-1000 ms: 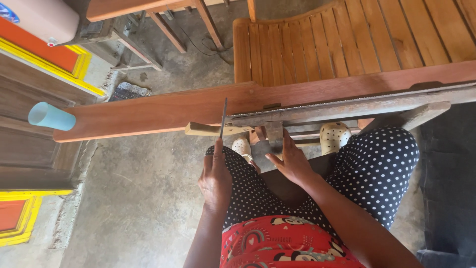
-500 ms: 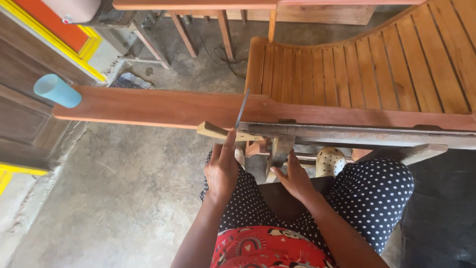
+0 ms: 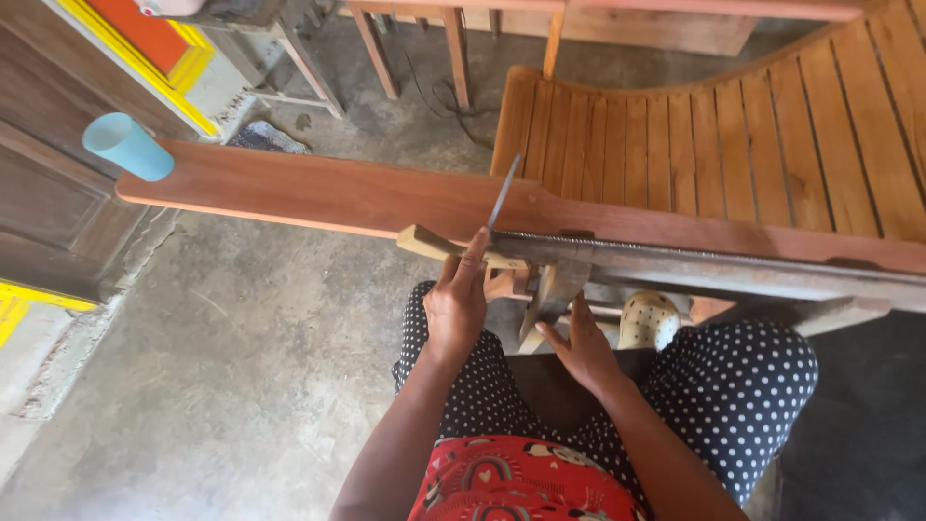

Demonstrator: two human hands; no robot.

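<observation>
Blade tilted further; left hand gripping it, right hand open against wooden post.

Woodworking workshop, long plank, slatted bench

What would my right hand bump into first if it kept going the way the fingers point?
The right hand points up and away from the body, toward the pale wooden block under the long metal bar. That block looks like the first thing met; the fingertips seem almost on it already, though depth is unclear.
</observation>
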